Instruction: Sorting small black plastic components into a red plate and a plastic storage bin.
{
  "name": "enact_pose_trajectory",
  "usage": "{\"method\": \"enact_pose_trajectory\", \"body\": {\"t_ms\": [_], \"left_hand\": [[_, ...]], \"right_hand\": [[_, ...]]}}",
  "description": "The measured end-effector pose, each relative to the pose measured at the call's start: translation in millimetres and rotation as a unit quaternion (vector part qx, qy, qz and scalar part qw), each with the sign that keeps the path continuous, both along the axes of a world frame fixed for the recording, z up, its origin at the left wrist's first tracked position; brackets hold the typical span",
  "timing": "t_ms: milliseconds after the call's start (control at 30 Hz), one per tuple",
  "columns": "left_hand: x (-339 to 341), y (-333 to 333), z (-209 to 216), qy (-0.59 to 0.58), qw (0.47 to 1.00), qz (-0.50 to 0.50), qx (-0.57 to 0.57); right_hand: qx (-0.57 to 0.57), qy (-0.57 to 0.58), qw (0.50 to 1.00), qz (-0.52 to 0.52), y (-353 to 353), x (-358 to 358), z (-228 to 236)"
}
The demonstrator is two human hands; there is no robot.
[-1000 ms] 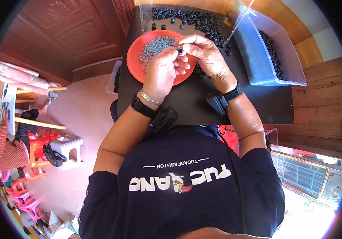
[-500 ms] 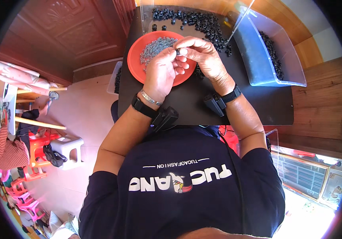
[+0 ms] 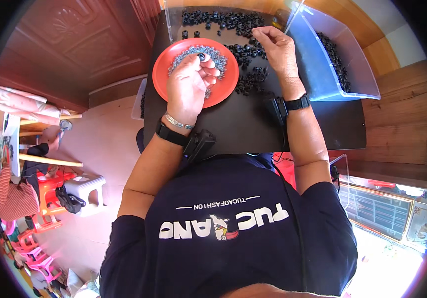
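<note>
A red plate (image 3: 166, 74) with a heap of small grey metal pieces (image 3: 213, 52) sits on a black table (image 3: 253, 124). My left hand (image 3: 188, 92) hovers over the plate and pinches a small black ring (image 3: 201, 57) at its fingertips. Loose black rings (image 3: 250, 79) lie in a pile right of the plate and further back. My right hand (image 3: 278, 49) reaches over that pile with its fingers bunched downward; what its fingertips hold is hidden. Both wrists wear black bands.
A blue bin with clear walls (image 3: 317, 74) holds more black rings at the table's right. A clear tray wall (image 3: 173, 20) stands behind the plate. On the floor to the left are a white stool (image 3: 86, 191), plastic chairs and another person (image 3: 9, 198).
My hands were together above the plate. The right hand has moved away to the far right over the black rings, while the left stays over the plate with the ring.
</note>
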State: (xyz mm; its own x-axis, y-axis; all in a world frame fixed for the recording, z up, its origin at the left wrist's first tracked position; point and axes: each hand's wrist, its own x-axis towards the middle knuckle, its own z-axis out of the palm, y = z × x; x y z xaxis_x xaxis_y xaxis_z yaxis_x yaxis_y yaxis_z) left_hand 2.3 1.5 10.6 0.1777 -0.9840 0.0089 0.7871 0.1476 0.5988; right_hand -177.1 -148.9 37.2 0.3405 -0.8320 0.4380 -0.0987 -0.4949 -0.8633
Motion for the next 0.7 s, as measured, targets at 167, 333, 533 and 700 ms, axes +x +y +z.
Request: {"method": "enact_pose_trajectory", "body": {"t_ms": [167,333,533,700], "left_hand": [[1.7,1.2,-0.8,-0.013,1.0,0.005,-0.002],[-4.5,4.7,6.9,-0.028,0.999,0.0,-0.033],[5.8,-2.0,-4.3,0.022,1.0,-0.017,-0.005],[0.8,1.4,-0.3,-0.01,1.0,-0.019,-0.013]], "right_hand": [[-0.009,0.221,0.975,0.029,-11.9,-18.0,-2.2],[-0.03,0.384,0.923,0.003,-5.9,-21.0,0.3],[0.033,0.426,0.904,0.015,-15.6,-37.3,3.6],[-0.041,0.445,0.891,0.082,-12.6,-35.0,1.2]]}}
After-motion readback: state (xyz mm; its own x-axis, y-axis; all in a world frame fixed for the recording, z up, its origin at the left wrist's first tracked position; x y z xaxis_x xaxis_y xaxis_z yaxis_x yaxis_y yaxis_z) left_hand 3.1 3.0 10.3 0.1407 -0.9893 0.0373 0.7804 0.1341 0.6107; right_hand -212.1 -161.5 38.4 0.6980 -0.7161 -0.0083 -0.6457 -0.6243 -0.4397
